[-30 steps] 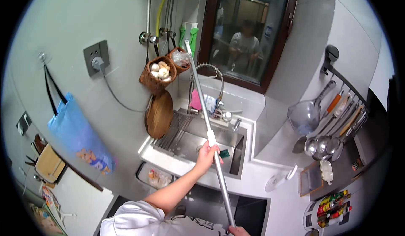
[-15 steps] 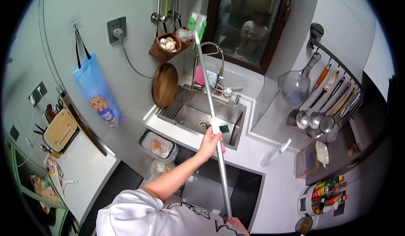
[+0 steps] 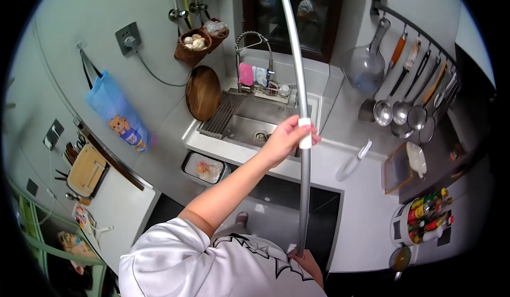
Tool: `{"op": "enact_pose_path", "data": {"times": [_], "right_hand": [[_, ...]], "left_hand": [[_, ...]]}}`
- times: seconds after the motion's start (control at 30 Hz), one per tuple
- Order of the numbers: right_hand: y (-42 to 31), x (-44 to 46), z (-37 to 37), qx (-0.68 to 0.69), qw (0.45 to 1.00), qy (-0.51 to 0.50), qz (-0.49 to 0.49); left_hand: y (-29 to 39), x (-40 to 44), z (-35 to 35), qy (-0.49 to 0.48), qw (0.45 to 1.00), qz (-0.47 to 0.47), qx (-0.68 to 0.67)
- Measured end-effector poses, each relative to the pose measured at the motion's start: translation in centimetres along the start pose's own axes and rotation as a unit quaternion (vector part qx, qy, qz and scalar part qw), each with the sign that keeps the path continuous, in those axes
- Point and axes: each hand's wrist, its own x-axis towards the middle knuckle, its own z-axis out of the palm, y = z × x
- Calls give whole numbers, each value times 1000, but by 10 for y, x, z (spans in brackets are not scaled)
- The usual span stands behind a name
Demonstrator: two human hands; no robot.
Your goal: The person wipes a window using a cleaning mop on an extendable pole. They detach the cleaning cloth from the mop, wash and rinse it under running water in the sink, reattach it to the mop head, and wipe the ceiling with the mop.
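A long silvery mop pole (image 3: 305,191) stands nearly upright in front of me, its upper end running out of the top of the view, so the head is hidden. My left hand (image 3: 289,139) is closed around the pole at its white collar (image 3: 304,133), above the front edge of the sink. Low down by my shirt, my right hand (image 3: 309,265) grips the bottom part of the pole, partly cut off by the view. Behind my left hand lies the steel sink (image 3: 241,124), with a roll-up drying rack (image 3: 226,113) across its left side.
A spring faucet (image 3: 255,44) with pink and pale cloths rises behind the sink. Ladles (image 3: 398,113) and a strainer (image 3: 366,66) hang at right. On the counter stand a clear bottle (image 3: 350,164) and a bottle rack (image 3: 404,225). A bin (image 3: 204,168) sits below left.
The pole has swung rightward and up, taking its green and white head out of view. My left hand has moved up and right with it. My view has shifted a little.
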Motion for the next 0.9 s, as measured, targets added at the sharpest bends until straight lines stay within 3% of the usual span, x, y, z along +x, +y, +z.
{"op": "enact_pose_path", "data": {"times": [0.07, 0.1, 0.23, 0.43, 0.5, 0.63, 0.73, 0.77, 0.87, 0.9], "right_hand": [[14, 6, 1, 39, 999, -25, 12], [36, 17, 6, -11, 1000, 3, -4], [73, 47, 20, 42, 998, 40, 18], [76, 107, 20, 101, 992, 74, 33], [82, 134, 18, 24, 995, 90, 21], [60, 186, 18, 28, 992, 120, -36], [26, 225, 8, -29, 993, 112, 14], [42, 244, 5, -31, 992, 106, -58], [20, 275, -13, -38, 993, 103, 38], [12, 283, -15, -51, 989, 137, -15]], "left_hand": [[4, 8, 4, 11, 998, 1, -58], [3, 11, -2, -3, 998, -46, -48], [-26, 18, -7, 41, 997, -68, -23], [-47, 55, -38, 35, 997, -67, 2], [-46, 71, -49, 39, 997, -70, 7], [-39, 107, -84, 10, 999, -47, 11], [-27, 134, -106, -19, 999, -30, 2], [-27, 145, -115, -43, 999, -17, -16], [-8, 174, -125, -71, 997, 3, -29], [-1, 181, -126, -69, 997, -6, -40]]}}
